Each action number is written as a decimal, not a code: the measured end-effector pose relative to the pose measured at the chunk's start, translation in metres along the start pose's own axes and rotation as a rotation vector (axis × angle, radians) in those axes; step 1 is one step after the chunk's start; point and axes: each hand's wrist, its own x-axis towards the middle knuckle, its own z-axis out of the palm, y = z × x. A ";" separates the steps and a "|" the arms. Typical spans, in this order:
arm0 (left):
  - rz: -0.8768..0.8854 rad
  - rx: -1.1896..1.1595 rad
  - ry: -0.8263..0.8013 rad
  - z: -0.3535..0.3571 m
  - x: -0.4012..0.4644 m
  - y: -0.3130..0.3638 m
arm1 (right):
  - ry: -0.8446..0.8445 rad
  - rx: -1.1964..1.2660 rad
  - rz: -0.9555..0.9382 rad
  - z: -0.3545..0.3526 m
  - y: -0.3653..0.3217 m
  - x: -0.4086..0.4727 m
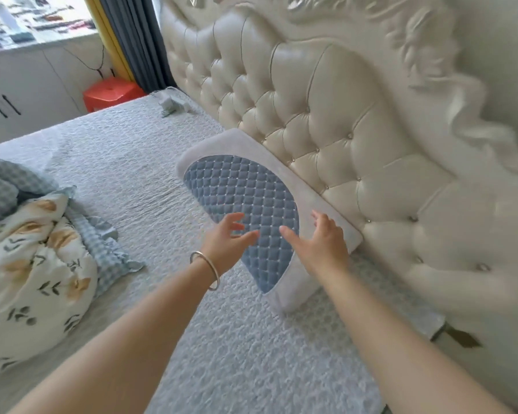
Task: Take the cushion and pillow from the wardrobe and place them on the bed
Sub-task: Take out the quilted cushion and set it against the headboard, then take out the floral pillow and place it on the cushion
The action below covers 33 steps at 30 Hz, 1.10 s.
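Head view of the bed at the headboard end. We see one padded item, a pillow [251, 204] with a blue quilted centre and pale grey border, lying on the bed [138, 162] with its long edge against the tufted cream headboard [326, 115]. Our left hand [225, 243] and right hand [323, 243] are spread above its near end, fingers splayed and grasping nothing; we cannot tell whether the fingertips touch the fabric. We judge this item delivered, apart perhaps from a final straightening. A rumpled floral and checked quilt [33, 249] lies well apart at the left. No second cushion is identifiable on the bed, and the wardrobe lies outside the view, so we judge one item still to be fetched.
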 end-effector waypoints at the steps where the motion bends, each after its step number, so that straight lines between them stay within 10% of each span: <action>1: 0.034 0.018 -0.030 0.000 -0.018 0.006 | 0.034 0.016 0.034 -0.012 0.003 -0.021; 18: 0.436 0.098 -0.362 0.083 -0.282 0.092 | 0.421 -0.031 0.448 -0.178 0.116 -0.376; 33: 0.712 0.173 -0.518 0.022 -0.523 0.030 | 0.575 0.012 0.611 -0.149 0.057 -0.649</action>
